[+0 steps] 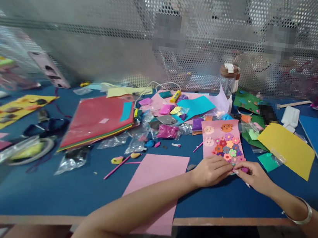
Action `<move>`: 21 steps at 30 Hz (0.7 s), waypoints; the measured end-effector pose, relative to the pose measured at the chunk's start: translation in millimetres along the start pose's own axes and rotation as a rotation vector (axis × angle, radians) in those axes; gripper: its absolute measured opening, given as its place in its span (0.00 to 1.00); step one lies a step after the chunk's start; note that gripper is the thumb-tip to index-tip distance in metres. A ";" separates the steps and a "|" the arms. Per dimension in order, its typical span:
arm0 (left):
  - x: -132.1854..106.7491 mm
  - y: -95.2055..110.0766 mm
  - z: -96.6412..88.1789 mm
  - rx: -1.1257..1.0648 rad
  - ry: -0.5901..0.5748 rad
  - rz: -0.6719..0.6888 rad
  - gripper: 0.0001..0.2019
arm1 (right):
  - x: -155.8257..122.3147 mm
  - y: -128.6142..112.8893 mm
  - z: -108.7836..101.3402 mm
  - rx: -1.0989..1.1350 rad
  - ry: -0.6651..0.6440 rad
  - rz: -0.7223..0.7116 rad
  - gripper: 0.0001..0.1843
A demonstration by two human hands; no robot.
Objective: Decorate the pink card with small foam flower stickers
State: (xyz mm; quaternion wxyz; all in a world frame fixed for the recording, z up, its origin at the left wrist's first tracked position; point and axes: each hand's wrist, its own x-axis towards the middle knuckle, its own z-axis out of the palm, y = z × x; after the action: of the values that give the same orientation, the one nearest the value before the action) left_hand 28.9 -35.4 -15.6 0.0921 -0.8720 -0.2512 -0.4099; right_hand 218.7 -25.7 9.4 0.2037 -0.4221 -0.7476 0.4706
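My left hand (213,171) rests over the lower edge of a pink sheet (209,151), its fingers together and their tips meeting those of my other hand. Whatever lies under those fingertips is hidden. My right hand (252,177), with a silver bangle on its wrist, pinches a small purple piece of modelling clay (245,170). Small clay flowers (227,147) in several colours crowd the sheet just above my hands. Higher on it are an orange cat face (227,127) and two pale animal faces.
A blank pink sheet (157,173) lies beneath my left forearm. Stacked coloured sheets (97,120) and clay packets (167,132) lie to the left. On the right is yellow paper (288,149); a corked jar (227,81) stands behind, against a perforated metal screen (102,18).
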 end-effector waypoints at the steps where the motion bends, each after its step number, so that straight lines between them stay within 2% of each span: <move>1: -0.2 -0.2 0.2 0.006 -0.001 0.005 0.07 | 0.0 -0.2 0.2 -0.023 0.018 -0.021 0.13; 5: -0.2 -0.4 -1.4 0.015 -0.018 0.025 0.05 | -0.8 -5.1 -0.3 -0.080 0.068 -0.069 0.13; 11: 1.7 1.8 -6.9 0.017 -0.043 0.090 0.03 | 0.0 -6.3 -0.5 0.064 -0.102 0.051 0.16; 16: 1.5 2.7 -7.1 0.005 -0.033 0.111 0.03 | 0.2 -4.0 0.9 0.199 -0.203 0.083 0.16; 21: 0.6 3.2 -5.1 -0.025 -0.015 0.064 0.04 | -2.3 -9.2 1.8 0.205 -0.169 0.061 0.15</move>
State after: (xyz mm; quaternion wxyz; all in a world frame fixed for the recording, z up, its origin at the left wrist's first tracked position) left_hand 27.5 -39.8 -11.7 0.0925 -0.8838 -0.2187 -0.4031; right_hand 214.6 -30.4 16.8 0.1676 -0.3808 -0.6969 0.5841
